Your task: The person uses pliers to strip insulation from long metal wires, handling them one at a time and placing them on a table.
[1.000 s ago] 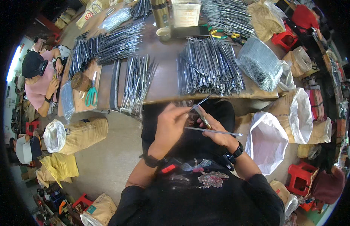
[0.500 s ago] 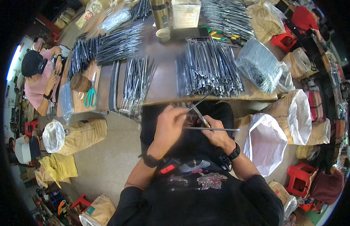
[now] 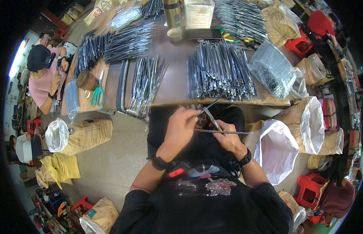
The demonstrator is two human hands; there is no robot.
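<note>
Above my lap, my right hand (image 3: 229,139) is closed around a small knife (image 3: 211,117), its pale blade slanting up toward my left hand. A long, thin grey strip (image 3: 242,133) lies crosswise at the right fingers, one end jutting past them. My left hand (image 3: 177,128) is closed in a pinch at the blade's upper end, where a short dark strip end (image 3: 213,102) sticks out toward the table. The left fingertips partly hide what they grip. Just beyond my hands, a dense pile of similar dark strips (image 3: 220,72) lies on the table (image 3: 171,84).
Left along the table are more strip bundles (image 3: 148,82), teal-handled scissors (image 3: 97,96) and a brown roll (image 3: 87,80). A cup (image 3: 175,35), a flask (image 3: 172,15) and a plastic-wrapped bundle (image 3: 273,64) stand farther back. An open white-lined sack (image 3: 277,152) is at my right. A co-worker (image 3: 45,78) sits left.
The whole view has shifted slightly, so the table appears a little farther right. My left hand has closed in nearer the blade's upper end. My right hand keeps its hold on the knife.
</note>
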